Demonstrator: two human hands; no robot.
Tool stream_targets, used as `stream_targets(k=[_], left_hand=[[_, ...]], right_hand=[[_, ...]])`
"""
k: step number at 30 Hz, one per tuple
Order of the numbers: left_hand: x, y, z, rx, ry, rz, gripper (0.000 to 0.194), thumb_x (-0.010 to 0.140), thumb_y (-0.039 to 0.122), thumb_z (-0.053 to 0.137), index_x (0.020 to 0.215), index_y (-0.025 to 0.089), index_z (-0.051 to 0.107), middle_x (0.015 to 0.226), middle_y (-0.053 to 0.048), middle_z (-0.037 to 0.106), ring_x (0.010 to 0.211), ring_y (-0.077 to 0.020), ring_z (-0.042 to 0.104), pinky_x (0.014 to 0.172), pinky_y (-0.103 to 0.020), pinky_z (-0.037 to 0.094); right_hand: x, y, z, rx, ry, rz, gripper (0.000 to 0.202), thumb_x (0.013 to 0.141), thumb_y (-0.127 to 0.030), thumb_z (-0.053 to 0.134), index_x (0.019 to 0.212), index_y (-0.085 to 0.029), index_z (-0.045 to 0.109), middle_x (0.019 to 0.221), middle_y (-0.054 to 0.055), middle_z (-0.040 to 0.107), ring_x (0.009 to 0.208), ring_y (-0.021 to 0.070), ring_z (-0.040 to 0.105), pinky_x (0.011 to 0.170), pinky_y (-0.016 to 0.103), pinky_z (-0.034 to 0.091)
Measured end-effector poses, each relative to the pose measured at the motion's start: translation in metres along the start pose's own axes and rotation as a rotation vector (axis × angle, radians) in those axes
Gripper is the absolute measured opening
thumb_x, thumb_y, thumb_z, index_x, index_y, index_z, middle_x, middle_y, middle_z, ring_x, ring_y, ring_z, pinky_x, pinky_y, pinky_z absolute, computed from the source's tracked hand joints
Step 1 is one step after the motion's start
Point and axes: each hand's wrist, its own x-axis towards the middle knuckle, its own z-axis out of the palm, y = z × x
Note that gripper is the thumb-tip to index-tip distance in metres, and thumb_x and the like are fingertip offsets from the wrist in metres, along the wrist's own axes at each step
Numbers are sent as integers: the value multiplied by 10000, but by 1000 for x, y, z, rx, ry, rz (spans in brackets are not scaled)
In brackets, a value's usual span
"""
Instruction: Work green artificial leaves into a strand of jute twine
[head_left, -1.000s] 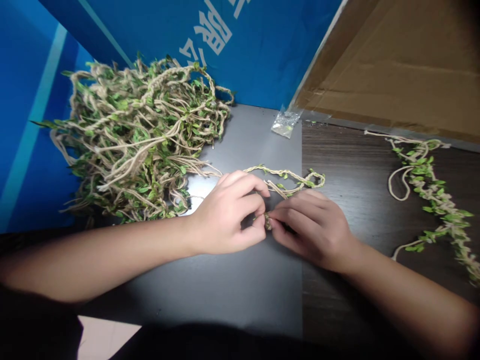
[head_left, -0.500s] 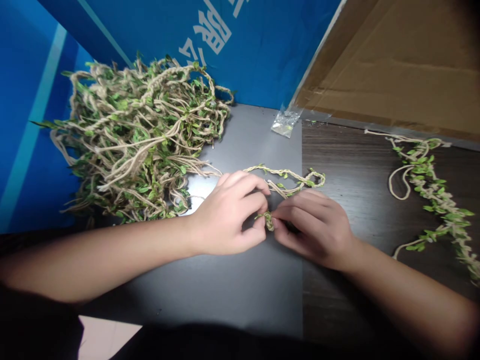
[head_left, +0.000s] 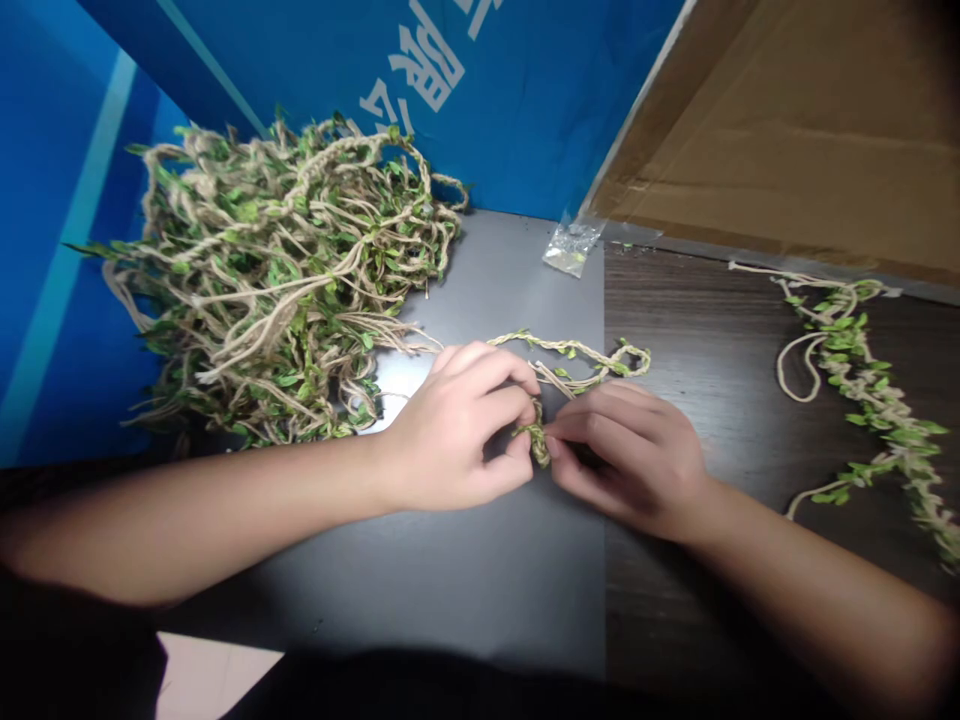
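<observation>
Between my two hands is a braided twine cord with small green leaves (head_left: 538,443), its near end bunched into a small loop. My left hand (head_left: 472,430) is closed, with thumb and fingertips pinching this cord from the left. From the right, my right hand (head_left: 637,455) pinches the same spot with thumb and forefinger. Beyond the hands, a stretch of leafy braid (head_left: 585,348) lies on the grey surface and ends in a loop at the right. How it joins the pinched part is hidden behind the fingers.
A large tangled pile of leafy twine cords (head_left: 292,270) stands at the left against a blue panel (head_left: 517,110). A small clear plastic bag (head_left: 572,248) lies at the back, near a cardboard box (head_left: 795,130). Another leafy braid (head_left: 885,410) lies on the dark wood table (head_left: 720,400).
Both hands stay nearly in place, still pinching. Slightly more of the cord's bunched end shows between the fingertips than before.
</observation>
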Motion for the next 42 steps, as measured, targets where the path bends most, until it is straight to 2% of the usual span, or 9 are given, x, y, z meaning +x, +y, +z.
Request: stream_targets(k=[5, 12, 18, 22, 31, 36, 42], left_hand=[[0, 1, -1, -5, 19, -18, 51, 817, 197, 632, 848, 174, 666, 1067, -50, 684, 1028, -220, 598, 929, -411, 438], [-1, 1, 1, 97, 55, 46, 42, 812, 181, 629, 845, 173, 654, 1029, -44, 697, 1023, -230, 593, 910, -415, 424], [-3, 0, 2, 204, 47, 104, 56, 858, 203, 609, 864, 170, 653, 1028, -42, 714, 1073, -256, 590, 940, -434, 420], [-4, 0, 1, 235, 36, 116, 83, 877, 216, 593, 887, 165, 658, 1027, -50, 718, 1074, -259, 588, 942, -438, 418], [-1, 2, 1, 100, 10, 14, 18, 808, 190, 631, 798, 188, 646, 1009, -37, 687, 1070, -248, 559, 931, -422, 388], [0, 2, -1, 45, 32, -10, 83, 810, 169, 622, 727, 182, 616, 992, -35, 684, 1025, -225, 560, 920, -411, 380], [1, 2, -4, -44, 29, 6, 71, 837, 229, 614, 838, 184, 669, 1058, -62, 695, 1034, -229, 580, 926, -426, 391]], right_hand=[[0, 0, 0, -14, 13, 15, 131, 821, -93, 716, 892, -164, 630, 772, 34, 675, 705, 153, 573, 659, 333, 471], [-1, -1, 0, -78, -8, 3, 123, 836, -124, 709, 898, -180, 619, 790, 29, 681, 710, 160, 572, 661, 340, 463], [-1, -4, 0, -310, -45, -97, 113, 845, -164, 730, 907, -178, 638, 852, 36, 736, 766, 185, 626, 817, 402, 528], [-2, -5, 0, -345, -69, -111, 82, 870, -186, 710, 896, -192, 632, 838, 20, 745, 745, 174, 624, 862, 409, 535], [0, -4, 1, -286, -29, -86, 110, 843, -146, 711, 843, -186, 608, 776, 8, 719, 696, 153, 610, 812, 389, 552], [0, -4, 1, -297, 16, -79, 113, 837, -134, 697, 849, -196, 604, 754, 11, 704, 698, 161, 598, 782, 385, 559], [-3, -2, 0, -269, -52, -155, 84, 868, -177, 697, 911, -198, 627, 822, 25, 732, 728, 168, 612, 812, 388, 566]])
